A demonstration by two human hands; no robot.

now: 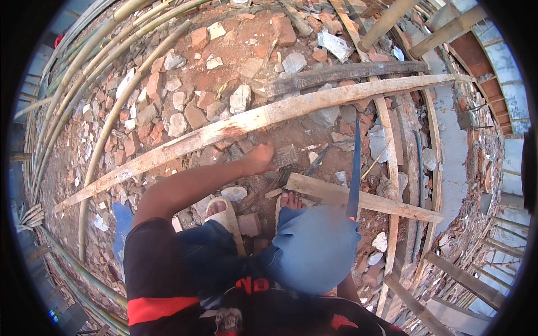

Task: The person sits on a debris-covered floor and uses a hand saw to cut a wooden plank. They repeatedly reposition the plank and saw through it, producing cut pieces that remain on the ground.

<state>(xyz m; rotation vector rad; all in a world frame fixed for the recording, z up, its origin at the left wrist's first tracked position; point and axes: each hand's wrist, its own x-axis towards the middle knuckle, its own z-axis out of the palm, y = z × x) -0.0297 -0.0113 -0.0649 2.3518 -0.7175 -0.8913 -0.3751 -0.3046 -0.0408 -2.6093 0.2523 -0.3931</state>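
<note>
- One head view: my left hand (259, 158) sits at a greyish block (288, 156) near the long timber (269, 116), fingers curled, its hold unclear.
- My right hand is hidden (I cannot tell its grip); best to keep the saw blade (355, 168) clear of my knee (316, 246).

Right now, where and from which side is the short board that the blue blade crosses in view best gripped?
Probably grip the short board near its left end, across its width, coming from the left. That end lies nearest the left hand, the board is narrow, and the blue blade crosses it farther right in this view.
</note>
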